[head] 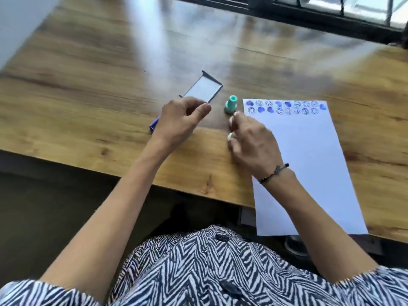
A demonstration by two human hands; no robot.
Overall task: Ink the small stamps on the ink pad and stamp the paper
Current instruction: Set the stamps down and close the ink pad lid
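Note:
A white paper (pixel 309 164) lies on the right of the wooden table (pixel 99 107), with two rows of blue stamp prints (pixel 284 107) along its top edge. A teal stamp (pixel 230 104) stands upright just left of the paper's top corner. My right hand (pixel 254 144) is curled at the paper's left edge, and small pale stamps (pixel 231 127) show at its fingertips. My left hand (pixel 181 122) hovers with thumb and fingers apart over the purple ink pad (pixel 153 125), hiding most of it. The pad's clear lid (pixel 202 90) stands open behind the hand.
The table's near edge (pixel 132 173) runs just under my forearms. A dark window frame (pixel 331 16) borders the table's far side. A black-and-white patterned garment (pixel 209 272) fills the bottom of the view.

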